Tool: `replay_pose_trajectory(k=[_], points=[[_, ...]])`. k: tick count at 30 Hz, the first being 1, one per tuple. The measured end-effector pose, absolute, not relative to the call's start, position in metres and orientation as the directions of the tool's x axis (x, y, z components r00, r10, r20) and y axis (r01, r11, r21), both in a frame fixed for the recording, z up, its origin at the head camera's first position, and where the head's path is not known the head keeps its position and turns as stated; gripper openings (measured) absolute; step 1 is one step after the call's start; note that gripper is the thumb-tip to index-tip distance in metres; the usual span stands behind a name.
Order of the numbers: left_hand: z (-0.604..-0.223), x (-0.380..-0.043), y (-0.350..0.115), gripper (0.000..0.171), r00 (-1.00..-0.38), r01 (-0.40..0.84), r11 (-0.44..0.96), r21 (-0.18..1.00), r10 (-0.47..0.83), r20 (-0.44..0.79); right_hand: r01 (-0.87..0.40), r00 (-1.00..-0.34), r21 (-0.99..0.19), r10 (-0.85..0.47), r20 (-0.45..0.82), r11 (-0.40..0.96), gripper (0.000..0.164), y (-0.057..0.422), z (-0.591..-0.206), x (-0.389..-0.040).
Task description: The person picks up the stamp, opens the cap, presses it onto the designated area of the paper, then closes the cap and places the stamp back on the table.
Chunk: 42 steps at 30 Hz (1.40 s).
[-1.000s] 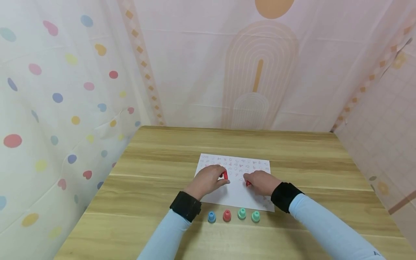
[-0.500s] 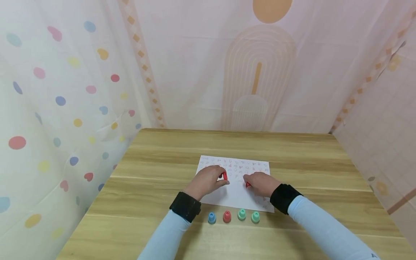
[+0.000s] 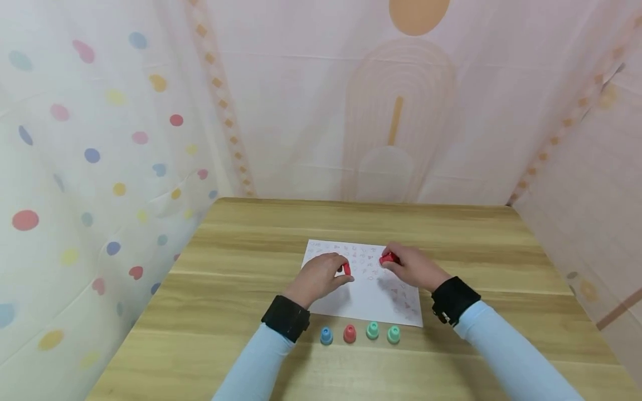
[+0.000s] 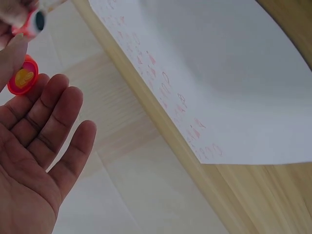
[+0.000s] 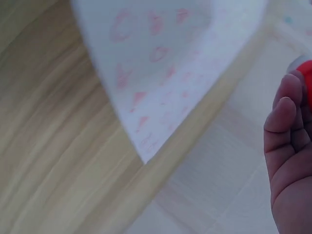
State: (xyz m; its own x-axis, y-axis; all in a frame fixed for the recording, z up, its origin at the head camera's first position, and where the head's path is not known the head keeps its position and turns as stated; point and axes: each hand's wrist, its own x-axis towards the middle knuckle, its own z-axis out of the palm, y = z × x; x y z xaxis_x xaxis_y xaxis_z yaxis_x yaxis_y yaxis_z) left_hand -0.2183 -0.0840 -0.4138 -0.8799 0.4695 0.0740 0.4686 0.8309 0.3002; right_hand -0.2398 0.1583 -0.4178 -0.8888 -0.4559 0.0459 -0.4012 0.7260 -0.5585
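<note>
Over the left part of a white sheet of paper [image 3: 358, 301], my left hand [image 3: 318, 278] pinches a red cap [image 3: 347, 269] between thumb and forefinger. In the left wrist view the cap's round mouth [image 4: 23, 77] shows a yellow inside, and the other fingers are spread loosely. My right hand [image 3: 413, 269] holds a small red stamp [image 3: 388, 258] above the sheet's right part. Its dark, round end [image 4: 40, 20] appears in the left wrist view, apart from the cap. Small red and pink prints [image 5: 158, 53] cover much of the sheet's far half and right side.
Below the paper's near edge stand a blue stamp [image 3: 326, 336], a red stamp [image 3: 349, 334] and two green stamps [image 3: 372, 330] in a row. The wooden table [image 3: 241, 239] meets patterned curtains [image 3: 291, 111] at the back and sides.
My right hand has risen from the paper, moving away from me and turning so the red stamp shows. The left hand keeps its place with the cap.
</note>
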Motion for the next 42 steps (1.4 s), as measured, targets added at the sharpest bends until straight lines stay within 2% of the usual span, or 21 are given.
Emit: replay_pose_trajectory(k=[7, 15, 21, 27, 37, 42], points=[[-0.409, -0.22, -0.08, 0.034, -0.886, 0.461, 0.834, 0.302, 0.454, 0.097, -0.305, -0.917, -0.737, -0.394, 0.057, 0.603, 0.018, 0.155, -0.404, -0.236], [-0.411, -0.221, -0.061, 0.03, -0.855, 0.518, 0.808, 0.283, 0.501, 0.134, -0.3, -0.909, -0.797, -0.411, 0.072, 0.524, 0.022, 0.159, -0.405, -0.225], [-0.411, -0.221, -0.051, 0.034, -0.842, 0.538, 0.784, 0.309, 0.517, 0.153, -0.347, -0.897, -0.778, -0.428, 0.112, 0.524, 0.019, 0.157, -0.408, -0.217], [-0.415, -0.219, -0.06, 0.033, -0.85, 0.526, 0.798, 0.294, 0.496, 0.175, -0.404, -0.857, -0.771, -0.499, 0.131, 0.492, 0.016, 0.143, -0.412, -0.216], [-0.409, -0.218, -0.069, 0.035, -0.841, 0.542, 0.792, 0.28, 0.514, 0.17, -0.432, -0.836, -0.759, -0.533, 0.134, 0.487, 0.013, 0.127, -0.413, -0.218], [-0.407, -0.218, -0.068, 0.033, -0.836, 0.549, 0.79, 0.273, 0.526, 0.16, -0.41, -0.85, -0.759, -0.514, 0.116, 0.506, 0.011, 0.124, -0.413, -0.217]])
